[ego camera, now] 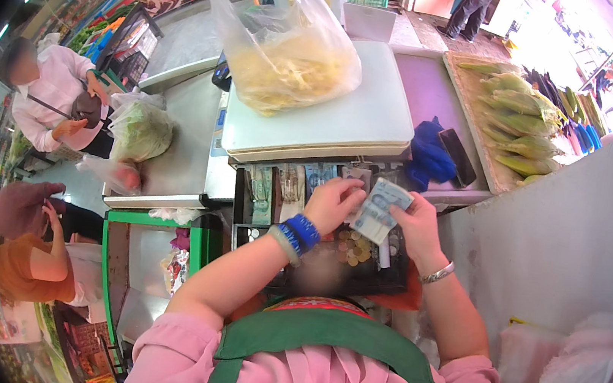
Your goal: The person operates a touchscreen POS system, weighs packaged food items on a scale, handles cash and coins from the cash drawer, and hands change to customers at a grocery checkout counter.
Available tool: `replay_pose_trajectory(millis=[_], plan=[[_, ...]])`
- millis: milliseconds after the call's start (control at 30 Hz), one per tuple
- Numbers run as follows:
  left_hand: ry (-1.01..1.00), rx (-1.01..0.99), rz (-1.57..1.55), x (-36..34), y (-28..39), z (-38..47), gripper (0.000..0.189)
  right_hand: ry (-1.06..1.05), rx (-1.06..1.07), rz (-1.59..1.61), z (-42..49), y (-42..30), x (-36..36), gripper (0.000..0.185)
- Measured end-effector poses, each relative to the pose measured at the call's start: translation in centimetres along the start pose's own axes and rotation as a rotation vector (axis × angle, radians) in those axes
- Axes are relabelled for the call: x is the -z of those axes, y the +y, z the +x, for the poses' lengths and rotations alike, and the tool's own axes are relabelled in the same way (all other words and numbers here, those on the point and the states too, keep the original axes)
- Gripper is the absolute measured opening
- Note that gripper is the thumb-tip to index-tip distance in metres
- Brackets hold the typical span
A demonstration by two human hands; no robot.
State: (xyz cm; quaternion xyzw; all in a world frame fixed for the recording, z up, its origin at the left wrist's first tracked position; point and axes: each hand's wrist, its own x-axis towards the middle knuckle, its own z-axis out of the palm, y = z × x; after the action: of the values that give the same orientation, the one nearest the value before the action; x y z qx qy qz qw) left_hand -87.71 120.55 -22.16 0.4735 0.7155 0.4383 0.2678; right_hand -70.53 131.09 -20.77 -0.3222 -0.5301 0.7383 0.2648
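Note:
My right hand (421,227) grips greenish-blue banknotes (382,209) above an open cash drawer. My left hand (333,203) reaches over the note compartments, its fingertips by a banknote (355,176) at the back; whether it pinches that note is hard to see. Green banknotes (261,197) and other notes lie in the left and middle slots. Coins (356,247) fill a front compartment of the cash drawer (239,197), near a small white roll (385,254). Behind the drawer, a clear plastic bag (293,69) of yellowish produce rests on the white scale platform (372,125).
Right of the scale lie a blue cloth (428,155) and a dark phone (457,157). Corn in husks (521,123) fills a tray beyond. Leftward, bagged greens (145,128) sit on a metal counter (195,115), with a person (54,97) beside it. A green-edged cart (106,276) stands at front left.

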Motion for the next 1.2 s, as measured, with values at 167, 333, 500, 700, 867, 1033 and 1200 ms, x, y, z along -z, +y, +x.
replay_pose_trajectory(millis=[167, 333, 500, 700, 867, 1033, 1200], plan=[[0.094, 0.185, -0.200, 2.5, 0.6, -5.1, 0.049, -0.091, -0.098, -0.120, -0.2, 2.3, -5.2, 0.012], [0.357, 0.248, -0.147, 7.0, -2.9, -6.5, 0.038, -0.158, -0.212, -0.228, 4.4, 3.7, -7.9, 0.015], [0.430, 0.361, -0.031, 8.9, -4.6, -7.1, 0.048, -0.254, -0.445, -0.468, 5.5, 3.9, -10.5, 0.011], [0.379, 0.231, 0.095, 7.1, -5.2, -6.0, 0.032, -0.234, -0.102, -0.306, 5.3, -2.3, -9.8, 0.022], [0.266, 0.081, 0.183, 3.8, -7.2, -1.7, 0.019, -0.197, 0.218, -0.405, 2.2, -3.2, -8.4, 0.034], [0.113, -0.078, 0.683, 2.9, -7.9, -0.2, 0.035, -0.178, 0.072, -0.530, -3.4, -0.1, -3.9, 0.032], [0.049, -0.099, 0.897, 2.9, -6.7, -0.3, 0.041, -0.289, -0.016, -0.557, -11.1, 3.4, -0.7, 0.022]])
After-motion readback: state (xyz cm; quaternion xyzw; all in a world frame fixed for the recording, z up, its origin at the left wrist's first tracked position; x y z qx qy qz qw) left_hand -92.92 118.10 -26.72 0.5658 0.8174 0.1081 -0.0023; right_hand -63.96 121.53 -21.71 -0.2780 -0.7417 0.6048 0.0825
